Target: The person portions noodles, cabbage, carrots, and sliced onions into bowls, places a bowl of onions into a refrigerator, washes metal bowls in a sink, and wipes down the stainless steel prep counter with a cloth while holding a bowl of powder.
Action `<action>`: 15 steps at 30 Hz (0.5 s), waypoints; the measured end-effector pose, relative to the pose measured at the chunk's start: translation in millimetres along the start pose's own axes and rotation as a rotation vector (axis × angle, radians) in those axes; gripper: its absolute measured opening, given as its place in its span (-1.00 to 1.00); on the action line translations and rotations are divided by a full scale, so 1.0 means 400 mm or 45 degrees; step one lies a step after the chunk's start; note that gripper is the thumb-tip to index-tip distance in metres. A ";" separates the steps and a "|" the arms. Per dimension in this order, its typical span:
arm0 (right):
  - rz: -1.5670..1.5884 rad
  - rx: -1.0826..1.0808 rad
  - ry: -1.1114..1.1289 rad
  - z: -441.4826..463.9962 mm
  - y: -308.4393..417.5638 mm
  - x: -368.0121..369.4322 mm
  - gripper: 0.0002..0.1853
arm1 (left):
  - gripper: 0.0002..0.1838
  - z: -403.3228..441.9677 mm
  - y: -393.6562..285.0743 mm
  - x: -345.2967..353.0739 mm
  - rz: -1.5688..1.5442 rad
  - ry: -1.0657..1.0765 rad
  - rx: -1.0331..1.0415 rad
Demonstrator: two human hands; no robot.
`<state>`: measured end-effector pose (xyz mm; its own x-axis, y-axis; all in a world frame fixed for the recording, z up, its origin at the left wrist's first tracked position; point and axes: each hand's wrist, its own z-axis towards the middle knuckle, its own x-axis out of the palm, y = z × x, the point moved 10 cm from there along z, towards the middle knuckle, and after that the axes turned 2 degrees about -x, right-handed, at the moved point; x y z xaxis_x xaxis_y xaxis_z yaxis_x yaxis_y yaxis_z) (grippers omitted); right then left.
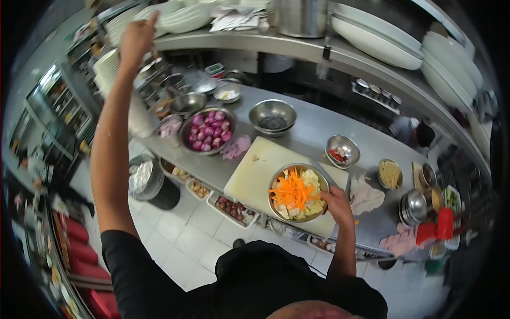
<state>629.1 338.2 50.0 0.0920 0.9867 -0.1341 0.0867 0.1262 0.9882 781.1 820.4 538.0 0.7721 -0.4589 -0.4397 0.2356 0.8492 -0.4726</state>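
Right hand [338,204] is clamped on rim of vegetable-filled metal bowl [323,181], held over cutting board [259,165]. Left hand [138,40] is raised on an outstretched arm [110,159] near stacked dishes [186,19]; its grip cannot be told.

- Metal bowl [322,178] — round, shiny, mouth facing up, over the pale cutting board [260,165].
- Carrot strips [292,191] — bright orange, heaped loosely mid-bowl.
- Vegetable pieces [313,207], chopped, pale yellow-green, lying around the strips inside the bowl.
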 end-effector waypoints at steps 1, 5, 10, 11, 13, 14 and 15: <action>0.011 0.019 -0.072 -0.039 -0.010 -0.032 -0.84 | -0.31 0.095 -0.003 -0.002 0.073 -0.091 0.055; 0.201 0.074 -0.442 -0.217 -0.020 -0.142 -0.80 | -0.40 0.085 -0.360 0.049 -0.267 -0.122 0.562; 0.234 0.219 -0.778 -0.385 -0.025 -0.175 -0.79 | -0.55 -0.246 -0.792 0.024 -0.945 0.204 1.130; 0.242 0.216 -0.822 -0.410 -0.016 -0.174 -0.79 | -0.53 -0.285 -0.855 0.031 -1.050 0.320 1.184; 0.305 0.232 -0.926 -0.454 -0.007 -0.172 -0.79 | -0.58 -0.410 -0.981 -0.014 -0.996 0.541 1.530; 0.318 0.239 -0.978 -0.471 -0.004 -0.169 -0.79 | -0.59 -0.450 -1.001 -0.025 -0.943 0.569 1.649; 0.309 0.251 -1.000 -0.482 -0.005 -0.167 -0.79 | -0.59 -0.491 -1.018 -0.036 -0.894 0.599 1.768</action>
<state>431.5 291.8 71.3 0.7869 0.6171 -0.0041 0.1400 -0.1721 0.9751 558.1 429.7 586.8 0.1116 -0.6502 -0.7515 0.9679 -0.1004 0.2306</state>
